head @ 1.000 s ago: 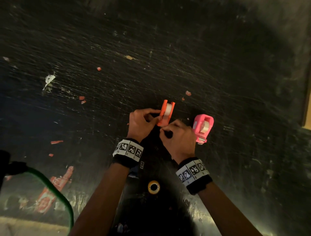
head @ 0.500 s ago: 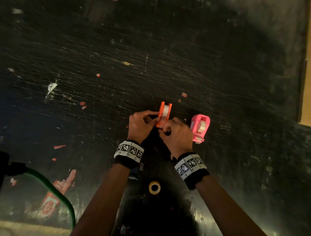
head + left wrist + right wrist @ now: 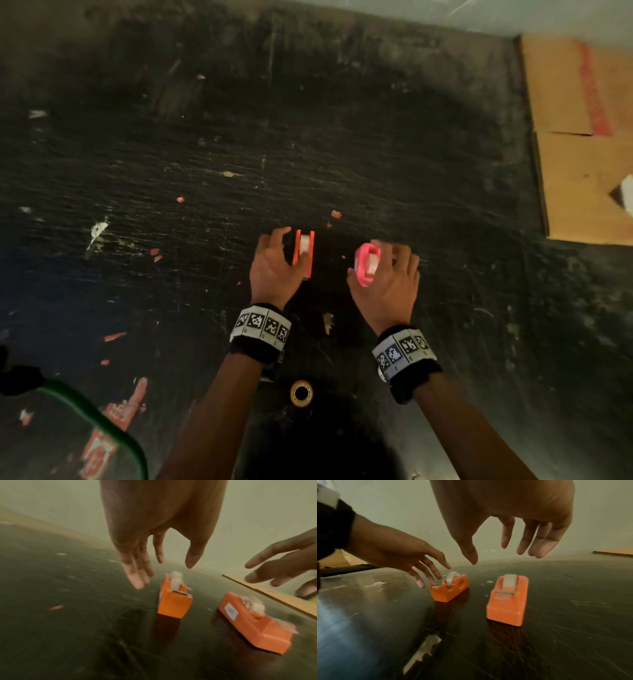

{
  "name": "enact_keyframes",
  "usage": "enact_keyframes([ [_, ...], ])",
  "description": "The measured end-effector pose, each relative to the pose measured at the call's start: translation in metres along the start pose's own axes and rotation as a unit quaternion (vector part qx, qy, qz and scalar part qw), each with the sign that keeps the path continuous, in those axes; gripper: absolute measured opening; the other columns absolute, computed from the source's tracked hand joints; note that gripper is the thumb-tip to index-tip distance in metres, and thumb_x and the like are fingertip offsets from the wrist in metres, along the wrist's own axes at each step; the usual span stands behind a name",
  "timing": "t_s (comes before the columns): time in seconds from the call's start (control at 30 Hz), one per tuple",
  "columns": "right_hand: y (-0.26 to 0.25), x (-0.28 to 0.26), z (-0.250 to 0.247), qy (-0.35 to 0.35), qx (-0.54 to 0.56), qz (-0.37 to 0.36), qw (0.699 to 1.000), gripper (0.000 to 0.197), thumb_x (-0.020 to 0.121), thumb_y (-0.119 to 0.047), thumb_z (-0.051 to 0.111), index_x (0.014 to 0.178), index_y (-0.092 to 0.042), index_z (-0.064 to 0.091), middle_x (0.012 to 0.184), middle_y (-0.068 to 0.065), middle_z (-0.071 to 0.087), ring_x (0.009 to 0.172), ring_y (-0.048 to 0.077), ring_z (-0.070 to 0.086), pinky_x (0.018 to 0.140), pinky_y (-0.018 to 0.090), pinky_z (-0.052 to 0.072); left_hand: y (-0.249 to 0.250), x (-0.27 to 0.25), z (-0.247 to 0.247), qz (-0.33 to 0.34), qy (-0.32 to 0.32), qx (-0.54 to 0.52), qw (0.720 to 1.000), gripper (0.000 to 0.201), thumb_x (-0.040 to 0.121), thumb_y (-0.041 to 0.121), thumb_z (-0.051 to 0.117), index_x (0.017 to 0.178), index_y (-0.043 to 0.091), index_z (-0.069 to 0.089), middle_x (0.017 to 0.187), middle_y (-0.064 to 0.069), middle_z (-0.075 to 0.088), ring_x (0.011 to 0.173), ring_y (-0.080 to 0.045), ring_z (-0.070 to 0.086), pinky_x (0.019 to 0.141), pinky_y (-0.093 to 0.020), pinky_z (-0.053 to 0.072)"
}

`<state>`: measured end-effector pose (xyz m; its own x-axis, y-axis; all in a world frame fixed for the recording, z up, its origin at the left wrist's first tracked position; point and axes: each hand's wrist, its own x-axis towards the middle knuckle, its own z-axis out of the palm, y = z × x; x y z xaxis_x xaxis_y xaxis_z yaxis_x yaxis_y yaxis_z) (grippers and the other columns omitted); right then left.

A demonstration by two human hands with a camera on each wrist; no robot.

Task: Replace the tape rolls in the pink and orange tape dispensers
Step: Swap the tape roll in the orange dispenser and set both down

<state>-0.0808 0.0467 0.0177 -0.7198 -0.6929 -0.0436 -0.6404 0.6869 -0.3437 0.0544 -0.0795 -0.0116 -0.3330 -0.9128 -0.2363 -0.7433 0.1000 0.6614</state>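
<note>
The orange tape dispenser (image 3: 303, 253) stands on the dark table (image 3: 445, 212) with a white tape roll in it. The pink dispenser (image 3: 365, 266) stands just to its right, also with a roll; it looks orange in both wrist views (image 3: 507, 601) (image 3: 254, 624). My left hand (image 3: 279, 260) hovers open just left of and above the orange dispenser (image 3: 173, 601), fingers spread and holding nothing. Over the pink one my right hand (image 3: 385, 270) is open too, fingers hanging above it without touching.
A small yellowish tape roll (image 3: 301, 393) lies near the front between my forearms, with a torn tape strip (image 3: 328, 322) just beyond it. Flat cardboard (image 3: 582, 154) covers the far right. A green cable (image 3: 102, 421) curves at the lower left. Red and white scraps dot the table.
Both hands were gripping the orange dispenser; they have let go and it now stands alone. My right hand has moved right over the pink dispenser. The head view has tilted up.
</note>
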Motion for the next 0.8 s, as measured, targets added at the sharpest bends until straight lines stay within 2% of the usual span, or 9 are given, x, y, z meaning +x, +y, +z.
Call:
enact_keyframes([
  [0.1,0.005,0.013,0.007,-0.041,0.005,0.062,0.997,0.088,0.071,-0.046,0.083,0.144,-0.02,0.041,0.14,0.015,0.048,0.129,0.036,0.048,0.1,0.05,0.05,0.016,0.007,0.013,-0.016,-0.016,0.059,0.998,0.078,0.075,0.043,0.077,0.142,0.028,0.04,0.131,-0.008,0.051,0.119,-0.026,0.056,0.093,-0.042,0.054],
  [0.2,0.005,0.024,0.022,-0.092,0.012,0.089,0.992,0.095,0.072,-0.046,0.084,0.147,-0.022,0.033,0.145,0.014,0.043,0.134,0.036,0.045,0.099,0.051,0.053,0.024,0.012,0.028,-0.032,-0.041,0.124,0.991,0.084,0.071,0.042,0.081,0.142,0.027,0.038,0.134,-0.01,0.048,0.124,-0.029,0.053,0.092,-0.045,0.054],
  [0.33,0.01,0.031,0.035,-0.092,0.032,0.096,0.991,0.079,0.077,-0.031,0.082,0.143,-0.023,0.039,0.143,0.014,0.041,0.131,0.036,0.048,0.091,0.047,0.057,0.021,0.015,0.039,-0.053,-0.04,0.102,0.993,0.079,0.072,0.018,0.082,0.139,0.023,0.04,0.134,-0.012,0.048,0.121,-0.031,0.056,0.093,-0.044,0.056],
  [0.4,0.015,0.037,0.039,-0.08,0.051,0.09,0.991,0.067,0.079,-0.029,0.079,0.138,-0.021,0.047,0.141,0.014,0.043,0.126,0.035,0.051,0.087,0.045,0.057,0.018,0.018,0.04,-0.049,-0.026,0.089,0.994,0.078,0.073,0.014,0.081,0.139,0.023,0.041,0.132,-0.011,0.049,0.117,-0.03,0.058,0.092,-0.043,0.056],
  [0.53,0.015,0.069,0.035,-0.047,0.07,0.063,0.994,0.062,0.077,-0.033,0.08,0.132,-0.023,0.053,0.138,0.011,0.045,0.123,0.031,0.052,0.084,0.042,0.059,0.023,0.043,0.036,-0.045,0.004,0.08,0.996,0.077,0.072,0.013,0.08,0.138,0.025,0.042,0.131,-0.011,0.049,0.115,-0.03,0.059,0.092,-0.041,0.056],
  [0.67,0.0,0.139,0.018,-0.014,0.068,0.035,0.997,0.063,0.079,-0.033,0.08,0.135,-0.023,0.052,0.14,0.01,0.043,0.126,0.03,0.051,0.086,0.04,0.055,0.048,0.093,0.026,-0.036,0.034,0.071,0.996,0.077,0.072,0.014,0.081,0.138,0.026,0.044,0.133,-0.011,0.049,0.117,-0.031,0.058,0.094,-0.043,0.055],
  [0.8,-0.012,0.205,0.011,0.003,0.06,0.038,0.997,0.065,0.079,-0.034,0.081,0.135,-0.021,0.052,0.14,0.01,0.042,0.128,0.031,0.05,0.089,0.04,0.054,0.071,0.152,0.019,-0.03,0.055,0.061,0.996,0.076,0.071,0.015,0.082,0.138,0.025,0.047,0.134,-0.012,0.051,0.118,-0.033,0.058,0.093,-0.043,0.052],
])
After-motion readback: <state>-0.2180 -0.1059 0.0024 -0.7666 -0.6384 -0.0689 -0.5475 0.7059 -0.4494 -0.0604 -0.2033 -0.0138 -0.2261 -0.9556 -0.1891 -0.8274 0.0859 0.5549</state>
